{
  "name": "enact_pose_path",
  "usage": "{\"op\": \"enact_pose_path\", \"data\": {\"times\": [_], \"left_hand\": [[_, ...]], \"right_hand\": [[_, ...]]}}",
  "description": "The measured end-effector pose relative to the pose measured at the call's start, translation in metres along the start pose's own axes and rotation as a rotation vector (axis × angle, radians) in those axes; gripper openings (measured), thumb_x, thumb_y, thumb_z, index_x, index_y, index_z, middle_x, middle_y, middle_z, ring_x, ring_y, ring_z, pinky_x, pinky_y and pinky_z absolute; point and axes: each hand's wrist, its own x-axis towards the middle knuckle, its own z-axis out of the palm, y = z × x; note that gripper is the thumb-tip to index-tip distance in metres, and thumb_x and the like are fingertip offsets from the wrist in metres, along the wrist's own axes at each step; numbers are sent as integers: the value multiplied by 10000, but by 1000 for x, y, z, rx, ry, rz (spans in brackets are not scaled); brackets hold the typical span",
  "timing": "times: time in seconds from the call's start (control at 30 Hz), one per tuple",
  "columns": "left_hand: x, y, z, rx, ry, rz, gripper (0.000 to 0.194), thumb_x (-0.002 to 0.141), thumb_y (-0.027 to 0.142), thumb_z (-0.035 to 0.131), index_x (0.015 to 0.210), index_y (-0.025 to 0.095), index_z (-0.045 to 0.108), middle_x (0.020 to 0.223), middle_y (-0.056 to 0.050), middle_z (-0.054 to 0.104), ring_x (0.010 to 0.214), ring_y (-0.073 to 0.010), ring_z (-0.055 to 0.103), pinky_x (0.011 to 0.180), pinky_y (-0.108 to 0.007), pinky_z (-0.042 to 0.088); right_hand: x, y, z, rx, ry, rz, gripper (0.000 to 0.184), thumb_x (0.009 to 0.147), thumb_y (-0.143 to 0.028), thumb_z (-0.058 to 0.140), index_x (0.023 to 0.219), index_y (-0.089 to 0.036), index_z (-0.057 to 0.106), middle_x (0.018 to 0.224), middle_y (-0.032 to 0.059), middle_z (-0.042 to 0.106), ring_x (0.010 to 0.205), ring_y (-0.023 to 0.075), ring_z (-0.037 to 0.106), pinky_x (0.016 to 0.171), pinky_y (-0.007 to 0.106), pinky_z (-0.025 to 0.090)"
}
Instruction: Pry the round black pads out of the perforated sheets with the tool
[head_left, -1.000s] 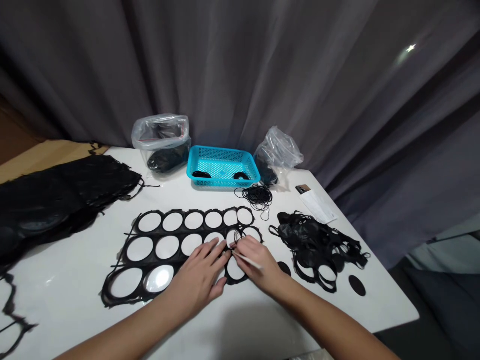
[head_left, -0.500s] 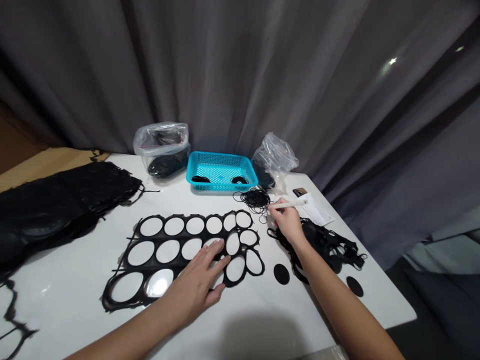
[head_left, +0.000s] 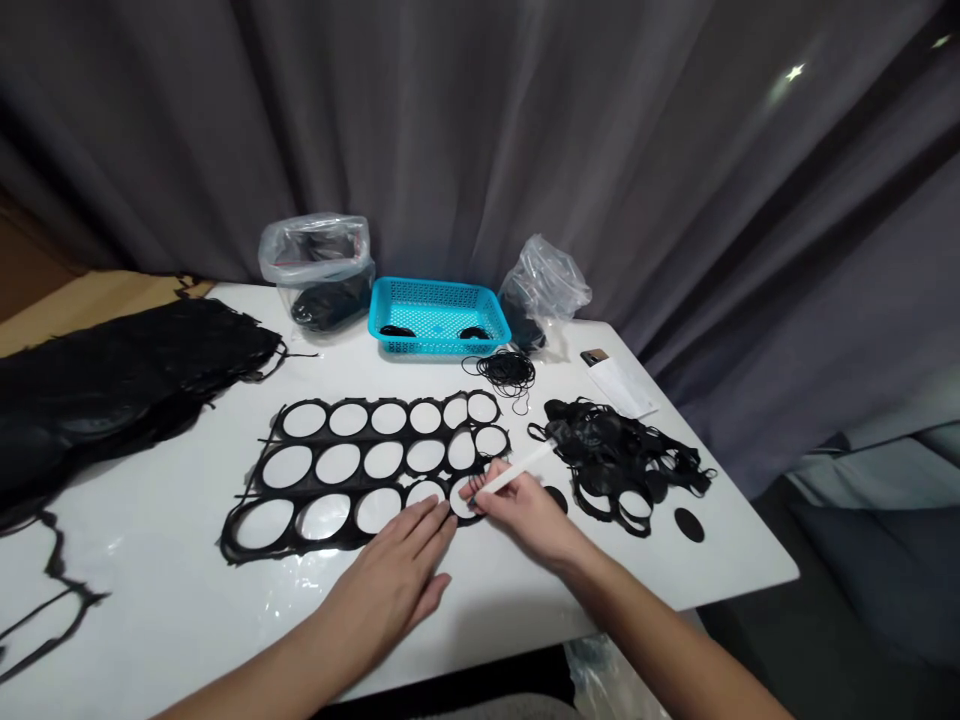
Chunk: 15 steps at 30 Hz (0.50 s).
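A black rubbery sheet [head_left: 322, 490] with rows of large round holes lies flat on the white table. My left hand [head_left: 409, 550] rests palm down near its front edge, fingers stretched out, fingertips touching the sheet. In my right hand [head_left: 517, 505] is a slim white stick-like tool [head_left: 525, 468], gripped like a pen with its far end pointing up and right. The fingertips are at a hole in the front right part of the sheet. Thin dark loops show beside them; whether they are held I cannot tell. A tangle of thin black rings [head_left: 508, 372] lies behind the sheet.
A blue basket [head_left: 439, 347] with a few black rings stands at the back, between two clear plastic bags [head_left: 315, 262]. Black scraps [head_left: 622, 455] are heaped at right beside a round black disc [head_left: 689, 525]. A thick stack of black sheets [head_left: 120, 400] covers the left.
My right hand went from the sheet out to the ring tangle with the white tool, then came back to the sheet's front right. My left hand stayed on the sheet. The view shifted slightly.
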Motion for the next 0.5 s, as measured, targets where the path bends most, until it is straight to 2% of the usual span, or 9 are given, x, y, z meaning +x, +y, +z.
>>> {"op": "enact_pose_path", "data": {"times": [0.1,0.17,0.4,0.5], "left_hand": [[-1,-2,2,-6,0,-10,475,950,212,550,1418,153,494,1424,-113,572,1357,-307,474,1114,-452,417],[0,-3,3,-18,5,-15,476,941,204,543,1414,166,498,1417,-109,576,1353,-306,477,1112,-459,418],[-1,-2,5,-36,4,-26,476,915,167,531,1390,181,516,1416,-105,575,1336,-298,491,1118,-467,406],[-1,-2,7,-36,16,-27,475,916,167,529,1390,190,518,1426,-103,566,1353,-292,475,1139,-468,376]], "right_hand": [[-10,11,12,-351,22,-125,165,895,-303,632,803,-215,527,981,40,690,963,205,639,880,342,490],[-13,15,15,-482,48,-177,131,912,-272,588,806,-219,534,962,30,674,933,201,622,856,328,482],[-12,17,16,-615,79,-260,132,926,-209,549,799,-227,517,920,12,635,885,185,605,821,310,472],[-14,20,17,-719,82,-346,140,933,-167,528,810,-231,509,916,23,620,883,190,605,810,314,479]]}}
